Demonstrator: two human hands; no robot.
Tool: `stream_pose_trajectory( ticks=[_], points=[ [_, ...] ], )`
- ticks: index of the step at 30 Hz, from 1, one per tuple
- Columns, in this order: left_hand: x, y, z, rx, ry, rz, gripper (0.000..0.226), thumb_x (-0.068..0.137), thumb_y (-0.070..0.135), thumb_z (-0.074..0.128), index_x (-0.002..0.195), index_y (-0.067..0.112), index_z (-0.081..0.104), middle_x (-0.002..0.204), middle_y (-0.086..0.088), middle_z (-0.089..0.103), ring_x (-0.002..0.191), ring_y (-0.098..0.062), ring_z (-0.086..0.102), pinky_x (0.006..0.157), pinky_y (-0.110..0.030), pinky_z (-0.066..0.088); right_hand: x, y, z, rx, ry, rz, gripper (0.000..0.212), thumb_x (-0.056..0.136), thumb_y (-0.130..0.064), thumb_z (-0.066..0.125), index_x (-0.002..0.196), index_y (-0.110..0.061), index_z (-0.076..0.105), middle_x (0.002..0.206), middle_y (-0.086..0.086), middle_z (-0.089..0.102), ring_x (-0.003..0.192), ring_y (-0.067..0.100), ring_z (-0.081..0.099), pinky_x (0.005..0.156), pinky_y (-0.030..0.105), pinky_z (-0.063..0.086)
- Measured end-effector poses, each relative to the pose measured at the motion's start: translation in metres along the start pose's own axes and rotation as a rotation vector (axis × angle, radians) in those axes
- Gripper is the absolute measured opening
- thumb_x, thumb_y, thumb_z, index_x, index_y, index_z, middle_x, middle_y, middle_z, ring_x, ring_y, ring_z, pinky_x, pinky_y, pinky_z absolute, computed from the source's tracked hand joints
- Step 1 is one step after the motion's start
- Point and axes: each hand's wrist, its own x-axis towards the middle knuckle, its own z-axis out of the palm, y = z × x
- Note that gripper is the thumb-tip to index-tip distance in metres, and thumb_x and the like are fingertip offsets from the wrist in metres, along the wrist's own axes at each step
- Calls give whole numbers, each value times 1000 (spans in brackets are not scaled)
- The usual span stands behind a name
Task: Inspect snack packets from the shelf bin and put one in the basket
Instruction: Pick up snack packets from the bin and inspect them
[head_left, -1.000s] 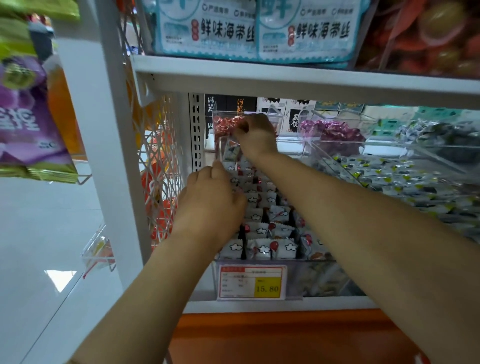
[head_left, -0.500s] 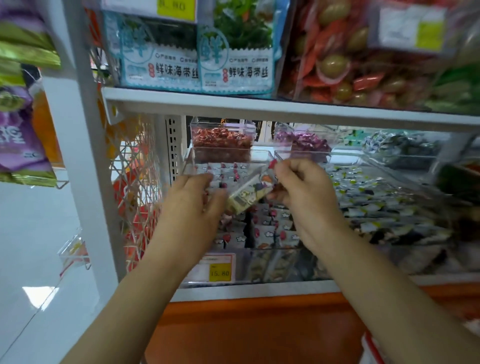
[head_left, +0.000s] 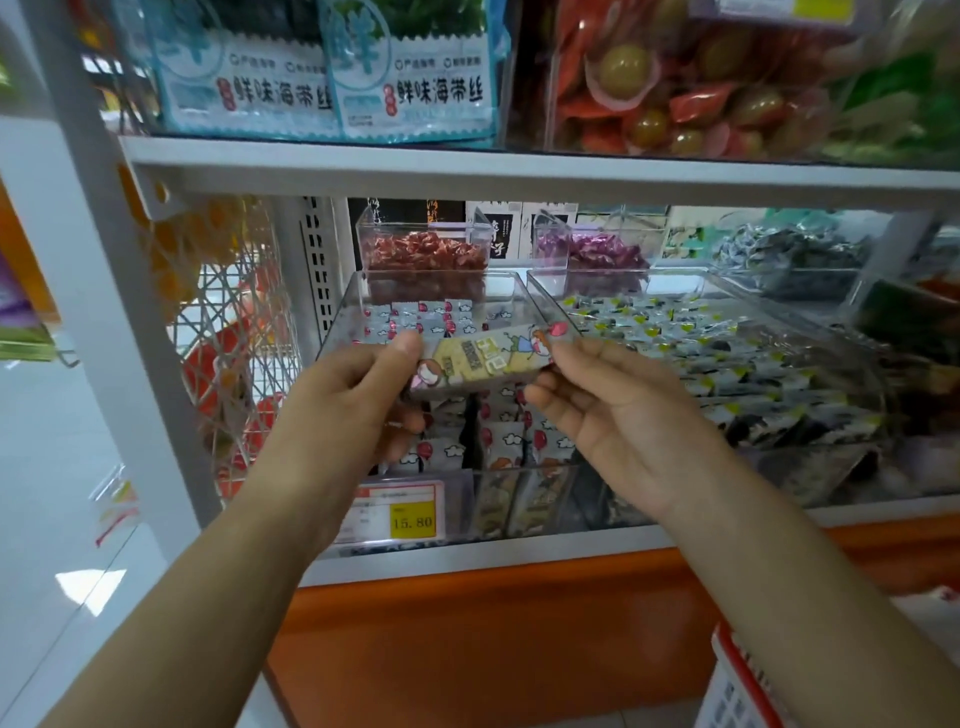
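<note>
A small snack packet (head_left: 485, 359), pale yellow with cartoon figures, is held flat between both hands in front of the shelf. My left hand (head_left: 345, 402) pinches its left end with thumb on top. My right hand (head_left: 615, 415) holds the right end with its fingertips, palm turned up. Behind and below the packet stands the clear shelf bin (head_left: 358, 296) with several similar white packets with red marks. A red-and-white basket (head_left: 740, 686) shows only its corner at the bottom right, under my right forearm.
A yellow price tag (head_left: 410, 521) reading 15.80 hangs on the bin's front. Another clear bin (head_left: 727, 291) of grey-green packets sits to the right. Small bins of red sweets (head_left: 426, 251) and purple sweets (head_left: 592, 252) stand behind. The white upper shelf (head_left: 519, 171) overhangs.
My right hand came back from the far bins and both hands now hold one packet, which has turned from tilted to face-up. The view has drawn back and up.
</note>
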Motion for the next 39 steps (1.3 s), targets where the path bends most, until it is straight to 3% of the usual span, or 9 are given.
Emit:
stream_pose_trajectory(
  ticks=[2,6,10,14,19,23,28,33,39],
  points=[
    [1,0,-1,-177,-35,-42,28,71,47,58,56,24,66,54,1,52,47,-11,44,49,-21,43,2,0,-2,53,-19,45,12,68,-5,63,79,0,66,68,8,65,61,13,66,57,21,55],
    [7,-1,-3,-436,-44,-122,27,69,33,62,83,10,56,71,-5,51,47,-6,45,40,-12,42,7,4,-6,81,-33,61,13,73,1,58,85,4,62,76,12,64,65,15,68,57,21,55],
    [7,1,-2,-505,-18,-144,17,71,27,61,69,12,52,55,1,48,45,-5,46,38,-12,40,8,11,-8,-168,-1,-119,11,86,9,52,90,1,58,79,10,66,67,18,70,60,23,56],
    [7,1,-2,-385,-70,-152,21,81,28,57,70,13,67,59,-1,57,49,-7,54,42,-17,46,5,13,-7,-574,29,-389,12,89,6,54,87,-6,57,77,1,64,70,17,70,66,24,57],
    [6,-2,-7,-124,-59,-37,22,85,25,55,99,15,69,81,-9,65,64,-10,63,57,-17,52,1,14,-3,-541,-8,-362,9,90,-14,57,85,-9,63,68,-13,64,69,9,67,67,28,58],
    [1,-1,-9,5,-106,47,29,82,21,59,110,22,65,90,0,73,80,-12,70,65,-16,54,-1,16,0,-595,-11,-373,6,88,-14,60,91,-14,65,84,-2,67,76,11,69,62,22,57],
    [-2,1,-8,90,-126,94,40,79,23,60,119,25,60,101,1,69,82,-8,70,68,-12,53,0,14,3,-577,3,-317,15,86,-10,63,75,-18,71,75,0,70,71,15,69,59,22,56],
    [-3,2,-8,301,-139,152,32,80,28,65,108,42,60,95,11,67,78,0,66,64,-11,51,3,12,1,-715,106,-373,26,85,-18,65,59,-19,67,75,14,66,72,29,66,64,53,56],
    [0,-1,-3,241,-90,76,10,80,30,64,80,21,69,79,0,71,71,-16,69,66,-29,59,-2,13,3,-860,24,-463,20,86,-21,63,67,-27,68,73,-2,68,64,10,62,59,27,54]
  ],
)
